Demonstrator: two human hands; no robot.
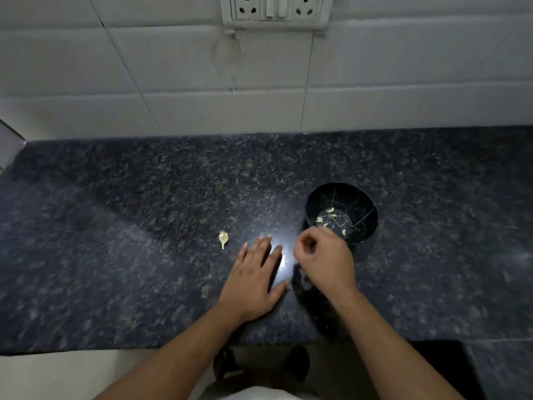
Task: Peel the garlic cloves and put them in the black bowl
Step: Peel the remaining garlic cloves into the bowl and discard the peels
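Observation:
A black bowl (pixel 362 203) with thin gold veins stands on the dark granite counter (pixel 144 226), right of centre. Several pale peeled garlic cloves (pixel 323 219) lie in its bottom. One small garlic piece with papery skin (pixel 223 239) lies on the counter to the left. My left hand (pixel 255 280) rests flat on the counter with straight, spread fingers, a little right of that piece. Just in front of the bowl's near rim, my right hand (pixel 324 259) hovers with its fingers curled inward. Whether anything is pinched in them is hidden.
A white tiled wall (pixel 259 82) rises behind the counter, with a socket and switch plate (pixel 275 10) at the top. The counter's front edge runs across the bottom, with pale floor and my feet below it. A bright light reflection lies on the counter between my hands.

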